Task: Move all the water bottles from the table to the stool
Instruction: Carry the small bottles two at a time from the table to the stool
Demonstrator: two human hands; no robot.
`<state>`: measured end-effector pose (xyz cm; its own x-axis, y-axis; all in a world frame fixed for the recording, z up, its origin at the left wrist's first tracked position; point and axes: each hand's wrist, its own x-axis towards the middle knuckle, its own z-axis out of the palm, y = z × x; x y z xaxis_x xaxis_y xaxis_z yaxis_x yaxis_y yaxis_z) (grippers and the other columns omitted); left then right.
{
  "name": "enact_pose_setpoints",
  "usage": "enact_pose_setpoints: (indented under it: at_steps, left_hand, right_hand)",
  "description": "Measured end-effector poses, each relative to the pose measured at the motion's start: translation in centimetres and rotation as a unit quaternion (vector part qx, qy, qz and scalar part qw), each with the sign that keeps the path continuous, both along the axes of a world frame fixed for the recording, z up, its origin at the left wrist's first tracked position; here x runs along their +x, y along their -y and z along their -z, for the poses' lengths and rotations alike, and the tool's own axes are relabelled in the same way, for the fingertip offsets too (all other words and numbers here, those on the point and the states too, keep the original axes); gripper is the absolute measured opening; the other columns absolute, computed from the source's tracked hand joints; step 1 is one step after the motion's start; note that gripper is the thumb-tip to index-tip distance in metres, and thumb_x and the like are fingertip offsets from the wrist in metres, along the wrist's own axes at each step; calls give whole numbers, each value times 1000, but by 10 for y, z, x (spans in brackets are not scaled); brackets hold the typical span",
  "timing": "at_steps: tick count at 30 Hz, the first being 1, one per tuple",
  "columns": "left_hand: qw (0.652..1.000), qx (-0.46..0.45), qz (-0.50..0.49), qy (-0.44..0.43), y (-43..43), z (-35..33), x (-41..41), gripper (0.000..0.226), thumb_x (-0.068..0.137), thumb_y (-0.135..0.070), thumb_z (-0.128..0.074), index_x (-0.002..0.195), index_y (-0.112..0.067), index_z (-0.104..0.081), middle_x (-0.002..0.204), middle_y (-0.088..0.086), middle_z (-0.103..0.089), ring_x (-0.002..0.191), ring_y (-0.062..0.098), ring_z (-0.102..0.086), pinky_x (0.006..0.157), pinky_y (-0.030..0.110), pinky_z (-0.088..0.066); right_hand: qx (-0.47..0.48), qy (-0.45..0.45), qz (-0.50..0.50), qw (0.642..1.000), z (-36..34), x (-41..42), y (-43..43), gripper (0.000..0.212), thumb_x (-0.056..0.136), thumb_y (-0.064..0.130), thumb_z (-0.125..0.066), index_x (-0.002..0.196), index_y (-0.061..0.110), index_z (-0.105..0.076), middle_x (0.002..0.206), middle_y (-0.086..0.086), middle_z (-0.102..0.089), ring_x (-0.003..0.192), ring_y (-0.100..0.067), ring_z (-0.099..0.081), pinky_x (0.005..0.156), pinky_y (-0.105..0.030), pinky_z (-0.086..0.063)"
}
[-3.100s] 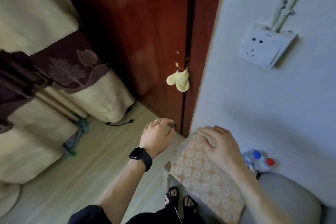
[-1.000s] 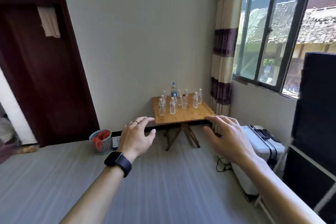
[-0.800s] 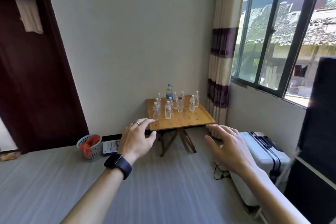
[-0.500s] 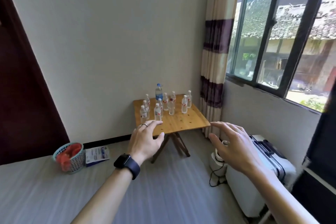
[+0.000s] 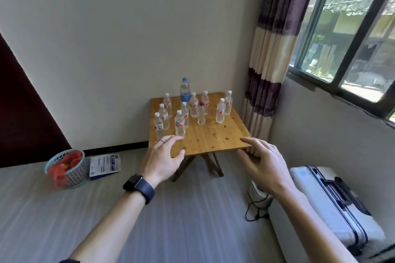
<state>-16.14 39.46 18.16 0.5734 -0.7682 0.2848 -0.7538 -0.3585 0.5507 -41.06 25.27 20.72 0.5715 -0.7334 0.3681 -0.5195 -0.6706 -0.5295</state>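
Head view: left hand (image 5: 162, 160), right hand (image 5: 265, 164), grip slack, empty; basket (image 5: 75, 175) of perhaps red cloth (image 5: 68, 160).

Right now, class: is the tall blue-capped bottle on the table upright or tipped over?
Upright. The tall bottle stands on its base at the back of the table, blue cap uppermost.

Cannot read labels on bottles (image 5: 179, 123): too small. Cannot see the counter's (image 5: 213, 134) near-left corner behind the left hand (image 5: 162, 160). Cut off at bottom edge: suitcase (image 5: 333, 203). Blurred: basket (image 5: 74, 175).
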Motion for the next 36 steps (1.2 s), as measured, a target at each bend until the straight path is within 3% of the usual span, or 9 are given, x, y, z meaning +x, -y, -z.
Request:
enact_pose_setpoints:
  at_steps: [11, 15, 21, 28, 33, 36]
  left_hand:
    - [997, 75, 21, -23, 169, 78, 104, 36, 92, -39, -61, 128, -35, -60, 136, -9, -58, 126, 21, -51, 104, 36, -44]
    - [990, 120, 35, -71, 227, 112, 129, 35, 92, -39, -61, 126, -35, -60, 134, -9, -59, 123, 23, -52, 103, 38, -44]
    - [978, 179, 41, -100, 309, 149, 167, 36, 94, -39, -59, 130, -34, -58, 137, -9, -57, 125, 20, -50, 102, 35, -43]
    - [973, 197, -21, -117, 407, 153, 220, 36, 94, -40, -56, 129, -34, -58, 134, -9, -58, 126, 19, -51, 99, 33, -44]
    - [967, 198, -50, -150, 470, 155, 261, 38, 96, -41, -55, 133, -33, -55, 138, -8, -55, 127, 17, -51, 94, 29, -46]
    - [965, 188, -60, -172, 505, 161, 288, 40, 96, -41, -56, 135, -35, -51, 139, -7, -54, 125, 17, -51, 88, 28, -47]
  right_hand:
    - [81, -61, 45, 994, 74, 87, 144, 38, 92, 43, -63, 129, 34, -63, 130, 11, -62, 125, -19, -51, 100, -25, -35]
    - [124, -89, 58, 987, 100, 109, 193, 36, 94, 41, -62, 128, 33, -63, 130, 10, -62, 126, -17, -49, 100, -24, -33]
    - [169, -108, 51, 978, 133, 158, 283, 38, 94, 48, -57, 130, 36, -60, 133, 12, -60, 128, -15, -49, 103, -29, -37]
    - [225, -94, 8, 970, 139, 241, 402, 33, 94, 45, -60, 126, 38, -61, 126, 12, -62, 122, -12, -51, 93, -26, -38]
    - [234, -121, -27, 964, 142, 306, 475, 37, 94, 47, -58, 129, 37, -60, 131, 12, -61, 126, -15, -50, 100, -32, -42]
    - [229, -154, -31, 960, 146, 343, 507, 41, 95, 48, -56, 134, 36, -56, 132, 11, -60, 126, -17, -50, 90, -22, -36]
